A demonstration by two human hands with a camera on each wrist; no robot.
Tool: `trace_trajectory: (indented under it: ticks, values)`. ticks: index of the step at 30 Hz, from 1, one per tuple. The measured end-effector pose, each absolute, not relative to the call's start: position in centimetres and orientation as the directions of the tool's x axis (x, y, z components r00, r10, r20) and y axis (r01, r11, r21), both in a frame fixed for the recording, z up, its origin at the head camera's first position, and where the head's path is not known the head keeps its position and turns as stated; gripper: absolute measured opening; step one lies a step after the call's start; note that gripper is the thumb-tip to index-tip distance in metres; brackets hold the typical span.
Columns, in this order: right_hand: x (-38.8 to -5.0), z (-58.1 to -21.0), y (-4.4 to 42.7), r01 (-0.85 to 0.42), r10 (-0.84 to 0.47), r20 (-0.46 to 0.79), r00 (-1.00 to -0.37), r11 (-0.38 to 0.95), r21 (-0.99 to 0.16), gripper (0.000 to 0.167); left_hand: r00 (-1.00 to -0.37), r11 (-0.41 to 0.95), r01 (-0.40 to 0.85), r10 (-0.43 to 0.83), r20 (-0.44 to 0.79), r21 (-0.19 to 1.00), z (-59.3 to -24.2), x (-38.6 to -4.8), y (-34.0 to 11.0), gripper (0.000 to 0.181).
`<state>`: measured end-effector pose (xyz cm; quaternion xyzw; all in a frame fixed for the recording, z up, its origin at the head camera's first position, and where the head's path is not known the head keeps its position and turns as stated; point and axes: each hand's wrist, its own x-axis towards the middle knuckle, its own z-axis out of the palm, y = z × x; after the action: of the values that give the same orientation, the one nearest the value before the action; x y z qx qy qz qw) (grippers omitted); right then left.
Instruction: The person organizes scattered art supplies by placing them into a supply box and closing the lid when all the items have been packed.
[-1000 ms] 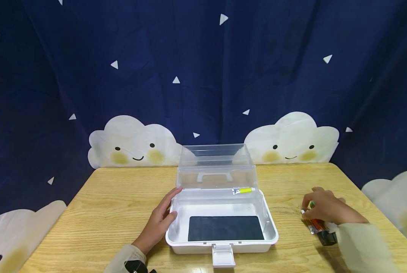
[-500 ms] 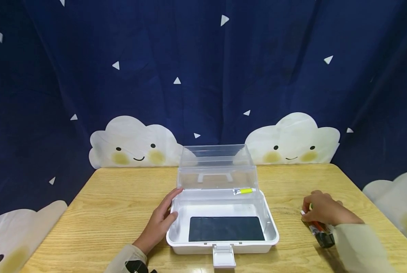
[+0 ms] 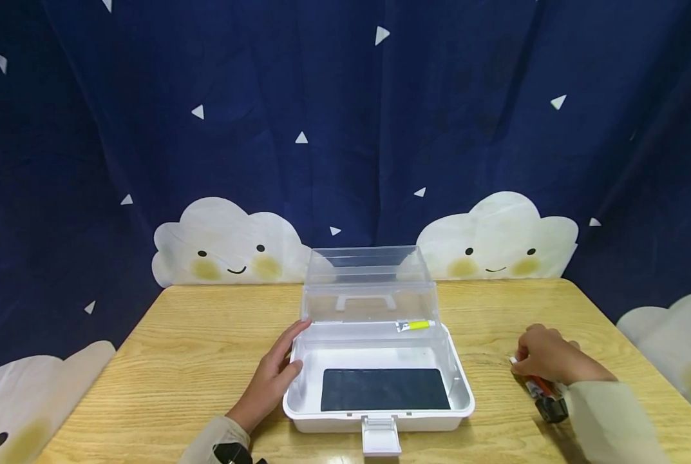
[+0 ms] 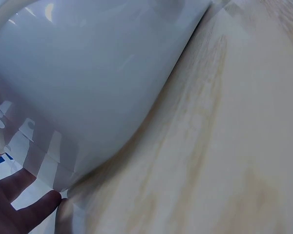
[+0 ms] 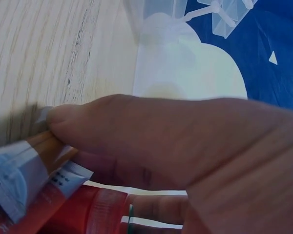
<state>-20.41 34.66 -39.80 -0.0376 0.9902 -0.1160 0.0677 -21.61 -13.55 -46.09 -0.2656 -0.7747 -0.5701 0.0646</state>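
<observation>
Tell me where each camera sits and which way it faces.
Head: worn on the head, facing forward and down over the open box, table and curtain; left hand, right hand and sleeves show.
Left wrist: on that wrist, facing the box's outer side and the table; some fingers show.
Right wrist: on that wrist, facing tubes and curtain; the right hand shows large.
Head and right wrist share the right hand and curtain.

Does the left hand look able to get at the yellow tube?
Probably yes: the lid is open, and nothing visible stands between the left hand at the box and the yellow tube.
</observation>
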Motion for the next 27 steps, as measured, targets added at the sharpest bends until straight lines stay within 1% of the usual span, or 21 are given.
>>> trace_trajectory:
  ticks: [6,13,18,27]
  values:
    - [-20.34,-39.57,34.53,-0.094,-0.112,-0.077,-0.991,0.973,-0.212,0.021,-0.853,0.215,0.483,0.332,0.402,0.849,-46.13,-21.59,-13.56,0.071]
    - [-20.46,-39.52,34.47,-0.119,-0.132,-0.052,-0.990,0.973,-0.199,0.021,-0.852,0.211,0.484,0.336,0.402,0.849,-46.15,-21.57,-13.58,0.070]
    - [-20.85,-39.78,34.45,-0.140,-0.142,-0.001,-0.990,0.974,-0.177,0.019,-0.849,0.213,0.492,0.334,0.410,0.844,-46.19,-21.64,-13.58,0.071]
    - [-20.76,-39.96,33.97,-0.184,-0.169,0.090,-0.982,0.961,-0.206,0.021,-0.844,0.217,0.501,0.336,0.418,0.838,-46.22,-21.64,-13.56,0.071]
